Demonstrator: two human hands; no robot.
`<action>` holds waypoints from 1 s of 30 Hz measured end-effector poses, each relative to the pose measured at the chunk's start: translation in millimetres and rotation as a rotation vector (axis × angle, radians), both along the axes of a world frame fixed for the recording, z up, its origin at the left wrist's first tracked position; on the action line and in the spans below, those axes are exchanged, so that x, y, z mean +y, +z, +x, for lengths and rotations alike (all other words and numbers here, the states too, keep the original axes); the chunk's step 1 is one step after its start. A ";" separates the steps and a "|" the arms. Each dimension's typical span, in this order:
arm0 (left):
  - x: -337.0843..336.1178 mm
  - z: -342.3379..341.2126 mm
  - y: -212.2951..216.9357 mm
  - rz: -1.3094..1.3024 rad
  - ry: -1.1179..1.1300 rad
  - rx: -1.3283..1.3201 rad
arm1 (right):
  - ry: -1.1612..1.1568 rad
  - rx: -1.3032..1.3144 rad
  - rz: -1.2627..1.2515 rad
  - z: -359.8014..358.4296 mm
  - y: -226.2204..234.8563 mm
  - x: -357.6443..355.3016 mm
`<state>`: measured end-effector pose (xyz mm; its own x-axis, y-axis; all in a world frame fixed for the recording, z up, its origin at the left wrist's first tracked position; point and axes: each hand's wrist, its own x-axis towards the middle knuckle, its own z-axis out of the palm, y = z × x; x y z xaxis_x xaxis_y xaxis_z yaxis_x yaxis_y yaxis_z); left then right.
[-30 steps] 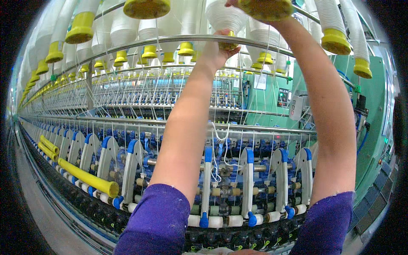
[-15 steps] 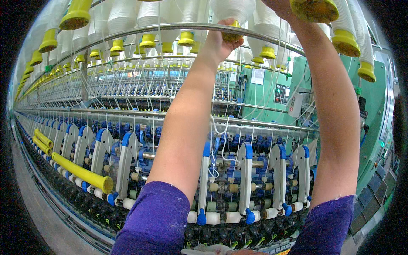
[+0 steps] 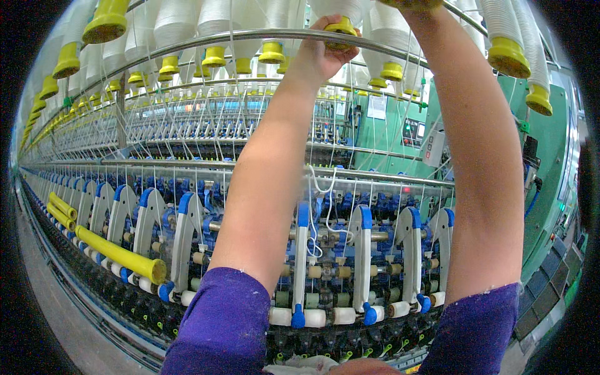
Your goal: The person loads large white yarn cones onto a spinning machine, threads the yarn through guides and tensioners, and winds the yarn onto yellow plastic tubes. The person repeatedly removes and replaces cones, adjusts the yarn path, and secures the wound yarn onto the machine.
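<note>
Both my arms reach up to the white roving bobbins hanging at the top. My left hand is closed round the yellow lower end of a bobbin, just behind a metal rail. White roving is wound above that end, and the upper part is cut off by the picture's edge. My right hand is at the top edge beside another yellow bobbin end; its fingers are out of sight. Below my left hand, a loose white strand of roving hangs in loops over the machine.
A metal rail crosses in front of the hanging bobbins. Lower down stand grey arms with blue caps and white rollers. Yellow empty tubes lie on the machine at left. A green machine cabinet stands at right.
My left hand and its bobbin have shifted slightly, with the yellow end tilting. My right forearm has moved a little left, and a yellow bobbin end now covers more of the right hand.
</note>
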<state>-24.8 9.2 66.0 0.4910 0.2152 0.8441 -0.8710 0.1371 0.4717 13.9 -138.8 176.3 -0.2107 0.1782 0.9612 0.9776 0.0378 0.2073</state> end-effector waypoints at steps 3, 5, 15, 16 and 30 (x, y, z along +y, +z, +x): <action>0.3 0.9 0.4 0.021 -0.073 0.000 | -0.054 0.016 -0.088 4.7 2.2 14.1; 1.9 3.4 0.5 0.015 -0.024 0.019 | -0.079 0.005 -0.119 5.9 1.6 20.1; 12.2 7.1 -5.2 -0.009 0.726 0.212 | -0.163 -0.099 -0.208 14.8 -17.6 38.6; 14.5 7.8 -5.0 0.078 0.763 0.259 | -0.161 -0.116 -0.207 15.4 -23.3 38.5; 28.7 35.8 9.8 0.091 1.442 0.372 | 0.246 0.011 -0.232 84.4 -280.2 48.8</action>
<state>10.9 37.9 75.7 0.0919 0.6450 0.7586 -0.0592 -0.7570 0.6508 98.3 -89.9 -103.9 -0.2643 0.3381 0.9032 0.9355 0.3176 0.1548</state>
